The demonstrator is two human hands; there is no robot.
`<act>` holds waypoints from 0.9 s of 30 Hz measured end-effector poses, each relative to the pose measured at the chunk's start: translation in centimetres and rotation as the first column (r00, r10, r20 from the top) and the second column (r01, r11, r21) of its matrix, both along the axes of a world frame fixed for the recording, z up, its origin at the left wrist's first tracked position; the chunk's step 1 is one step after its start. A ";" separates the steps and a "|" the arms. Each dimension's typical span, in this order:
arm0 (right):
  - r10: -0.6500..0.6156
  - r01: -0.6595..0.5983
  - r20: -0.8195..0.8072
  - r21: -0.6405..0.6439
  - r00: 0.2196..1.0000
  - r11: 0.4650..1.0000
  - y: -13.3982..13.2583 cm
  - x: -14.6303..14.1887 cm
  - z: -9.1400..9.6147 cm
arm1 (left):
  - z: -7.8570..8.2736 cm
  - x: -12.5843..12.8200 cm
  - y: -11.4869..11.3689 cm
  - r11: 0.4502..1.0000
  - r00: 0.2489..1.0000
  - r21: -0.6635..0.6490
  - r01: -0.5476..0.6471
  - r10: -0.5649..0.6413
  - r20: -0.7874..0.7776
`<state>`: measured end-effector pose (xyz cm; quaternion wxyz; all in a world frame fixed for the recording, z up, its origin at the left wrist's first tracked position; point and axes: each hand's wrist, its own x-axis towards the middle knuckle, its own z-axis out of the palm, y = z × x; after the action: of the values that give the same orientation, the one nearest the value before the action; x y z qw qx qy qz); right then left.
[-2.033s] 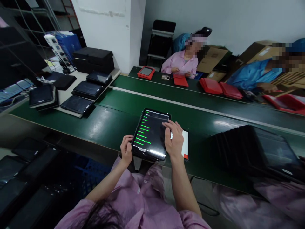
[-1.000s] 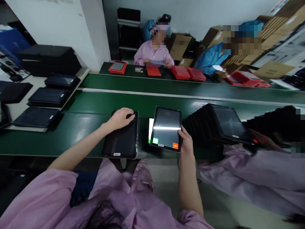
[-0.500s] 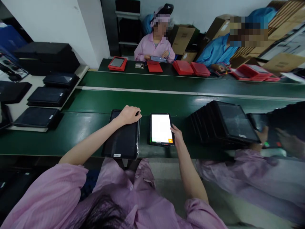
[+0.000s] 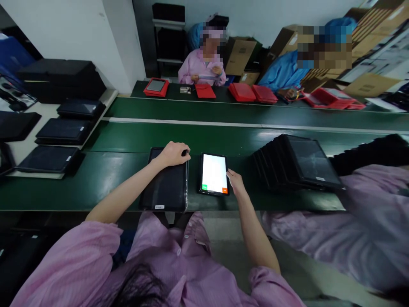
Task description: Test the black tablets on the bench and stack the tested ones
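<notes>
The left hand (image 4: 175, 154) lies over the top right part of a big dark tablet (image 4: 164, 187). Its fingers are bent over the tablet's right edge, but I cannot tell if they grip it. This tablet lies on the green worktop (image 4: 111, 183) and reaches the front edge. A small white label (image 4: 159, 207) sits near its bottom.

The right hand (image 4: 235, 179) touches the right side of a smaller lit tablet (image 4: 214, 170). Its fingers are close together at the edge, and I cannot tell how tight they are. The lit tablet is just to the right of the dark one, with a gap between them. Its screen is white, with a green box at the bottom left and an orange-red box at the bottom right.

Farther right, a leaning row of black tablets (image 4: 294, 164) stands on the worktop. Across from it, a person in pink (image 4: 202, 68) sits behind a red case (image 4: 205, 91).
</notes>
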<state>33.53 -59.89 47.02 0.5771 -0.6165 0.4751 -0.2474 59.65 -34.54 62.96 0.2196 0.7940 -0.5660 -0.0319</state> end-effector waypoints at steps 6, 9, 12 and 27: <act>0.197 -0.177 0.122 -0.159 0.973 0.971 7.5 0.4 4.0 | 0.6 -0.3 -0.2 1.000 0.999 0.011 -0.008 0.008 -0.053; 0.422 -0.372 0.228 -0.232 0.878 0.899 14.8 1.0 6.3 | 0.4 -0.4 -0.1 0.999 0.997 -0.040 -0.025 0.022 -0.073; 0.462 -0.378 0.277 -0.307 0.842 0.873 21.9 1.1 8.0 | -0.1 0.0 0.0 0.988 0.995 -0.142 -0.060 0.047 -0.089; 0.623 -0.523 0.088 -0.459 0.777 0.718 27.0 0.5 8.6 | -4.6 3.6 9.9 0.739 0.680 -0.358 -0.570 0.181 -0.711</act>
<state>34.07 -32.93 55.67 0.5352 -0.8060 0.1242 -0.2202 63.22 -24.59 58.38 0.6183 0.7383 -0.2560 -0.0840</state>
